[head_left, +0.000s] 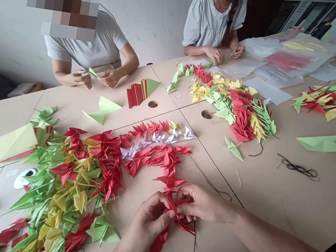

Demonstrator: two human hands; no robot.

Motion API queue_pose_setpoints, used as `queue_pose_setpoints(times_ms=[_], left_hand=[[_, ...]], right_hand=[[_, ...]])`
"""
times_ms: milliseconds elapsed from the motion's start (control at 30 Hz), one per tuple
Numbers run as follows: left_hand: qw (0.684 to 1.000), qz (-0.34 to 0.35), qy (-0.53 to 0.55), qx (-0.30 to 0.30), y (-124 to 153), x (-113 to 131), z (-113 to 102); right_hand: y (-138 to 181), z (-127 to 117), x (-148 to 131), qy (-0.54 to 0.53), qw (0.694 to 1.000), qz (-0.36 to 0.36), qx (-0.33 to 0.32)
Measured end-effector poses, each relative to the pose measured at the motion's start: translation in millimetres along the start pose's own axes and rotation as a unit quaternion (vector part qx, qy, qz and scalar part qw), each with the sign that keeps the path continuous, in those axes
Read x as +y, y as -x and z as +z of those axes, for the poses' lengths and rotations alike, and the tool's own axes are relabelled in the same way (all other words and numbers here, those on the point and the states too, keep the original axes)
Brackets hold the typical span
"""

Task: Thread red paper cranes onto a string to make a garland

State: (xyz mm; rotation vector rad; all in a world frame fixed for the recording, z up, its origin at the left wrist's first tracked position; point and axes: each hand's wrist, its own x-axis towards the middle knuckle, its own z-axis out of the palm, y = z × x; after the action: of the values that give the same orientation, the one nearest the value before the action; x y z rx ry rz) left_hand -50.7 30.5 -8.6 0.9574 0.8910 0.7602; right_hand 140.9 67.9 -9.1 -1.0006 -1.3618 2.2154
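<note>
My left hand (143, 223) and my right hand (203, 203) are both closed on a strand of red folded paper cranes (172, 204) threaded on a dark string, low in the middle of the view. The strand runs up and left into a long chain of red and white cranes (152, 144). A loose end of string (194, 239) hangs below my fingers. A big heap of green, yellow and red cranes (63, 194) lies just left of my left hand.
Two other people sit across the table (287, 194), each folding paper. Another crane pile (234, 102) lies mid-table, more piles (332, 102) at the right. A coil of black thread (299, 168), large green folded papers (323, 143), paper sheets and cable holes (206, 114) are nearby.
</note>
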Motion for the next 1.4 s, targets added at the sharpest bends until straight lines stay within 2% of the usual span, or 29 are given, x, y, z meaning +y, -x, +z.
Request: queue_pose_setpoints(times_ms=[200,333,600,867,1233,1400], left_hand=[[0.999,-0.022,-0.035,0.015,3,-4,-4],[0.996,-0.010,-0.081,0.022,2,-1,-5],[0.997,0.033,-0.061,0.029,1,6,0],[0.999,0.015,-0.027,0.025,0,3,-2],[0.998,0.006,-0.058,0.012,1,1,-6],[0.998,0.006,-0.061,0.025,1,1,-5]], right_hand=[[-1,-1,5,-0.026,1.000,-0.004,-0.005],[0,-1,3,-0.004,1.000,-0.002,-0.009],[2,0,-2,0.011,1.000,0.006,-0.012],[2,0,-1,0.016,1.000,0.004,-0.016],[2,-1,1,0.008,1.000,0.007,-0.022],[4,-1,-4,0.024,0.999,-0.007,-0.029]])
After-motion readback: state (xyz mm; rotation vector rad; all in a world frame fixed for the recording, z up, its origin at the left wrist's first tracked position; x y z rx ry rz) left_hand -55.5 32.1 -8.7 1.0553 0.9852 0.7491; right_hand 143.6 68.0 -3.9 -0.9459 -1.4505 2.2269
